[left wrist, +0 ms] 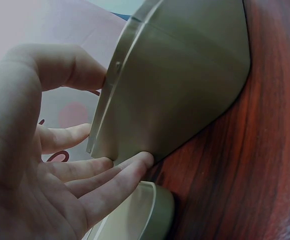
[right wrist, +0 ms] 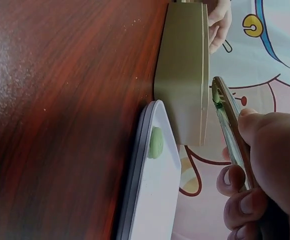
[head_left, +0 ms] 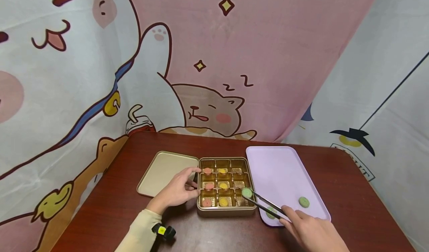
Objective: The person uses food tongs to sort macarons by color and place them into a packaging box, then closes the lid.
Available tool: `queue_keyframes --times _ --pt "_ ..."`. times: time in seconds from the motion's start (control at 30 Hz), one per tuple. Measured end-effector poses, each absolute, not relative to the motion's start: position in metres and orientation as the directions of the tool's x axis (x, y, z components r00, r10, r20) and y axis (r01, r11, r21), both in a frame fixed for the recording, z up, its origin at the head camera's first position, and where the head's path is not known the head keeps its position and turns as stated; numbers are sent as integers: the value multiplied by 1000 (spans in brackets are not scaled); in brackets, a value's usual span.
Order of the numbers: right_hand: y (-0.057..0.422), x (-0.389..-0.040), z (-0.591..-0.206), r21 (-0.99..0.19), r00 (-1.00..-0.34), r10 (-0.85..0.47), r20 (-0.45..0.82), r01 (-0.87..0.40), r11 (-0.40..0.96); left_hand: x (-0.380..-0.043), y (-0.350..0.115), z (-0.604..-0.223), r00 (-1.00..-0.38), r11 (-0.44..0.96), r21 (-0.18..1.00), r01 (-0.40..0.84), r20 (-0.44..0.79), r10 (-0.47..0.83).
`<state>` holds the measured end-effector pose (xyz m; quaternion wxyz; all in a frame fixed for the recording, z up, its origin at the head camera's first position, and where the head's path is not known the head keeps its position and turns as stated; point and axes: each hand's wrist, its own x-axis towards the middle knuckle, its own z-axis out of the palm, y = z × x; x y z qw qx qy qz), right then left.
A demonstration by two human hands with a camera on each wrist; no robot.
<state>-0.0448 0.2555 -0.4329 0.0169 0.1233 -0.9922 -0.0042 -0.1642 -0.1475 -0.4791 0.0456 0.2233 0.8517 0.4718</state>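
Observation:
A gold tin (head_left: 226, 212) with a divided gold insert stands on the table. Three pink cookies (head_left: 206, 202) sit in its left column and three yellow ones (head_left: 223, 202) in the middle column. My left hand (head_left: 179, 188) touches the tin's left side, the thumb at the rim and fingertips against the wall in the left wrist view. With my right hand (head_left: 313, 229) I grip a pair of tongs (head_left: 267, 205). Their tips pinch a green cookie (head_left: 247, 193) over the front right compartment. In the right wrist view the tongs' tips hang above the rim level.
Right of the tin lies a lilac tray (head_left: 273, 166) with two green cookies, one (head_left: 304, 202) near its right edge, another (head_left: 270, 212) partly behind the tongs. The gold lid (head_left: 157, 172) lies left of the tin on the dark wooden table (head_left: 110, 211). A printed cloth (head_left: 268, 58) hangs behind.

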Motion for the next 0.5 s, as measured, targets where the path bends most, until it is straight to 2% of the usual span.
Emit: queue_keyframes --times 0.2,0.37,0.5 --pt "257 -43 -431 -14 -977 -213 1 -213 977 -164 -147 -479 -898 456 826 331 127 422" --pt "262 -42 -432 -26 -970 -226 87 -229 973 -164 -147 -479 -898 463 819 338 134 419" --pt "265 -42 -433 -40 -970 -223 99 -228 973 -164 -147 -479 -898 464 818 340 136 419"
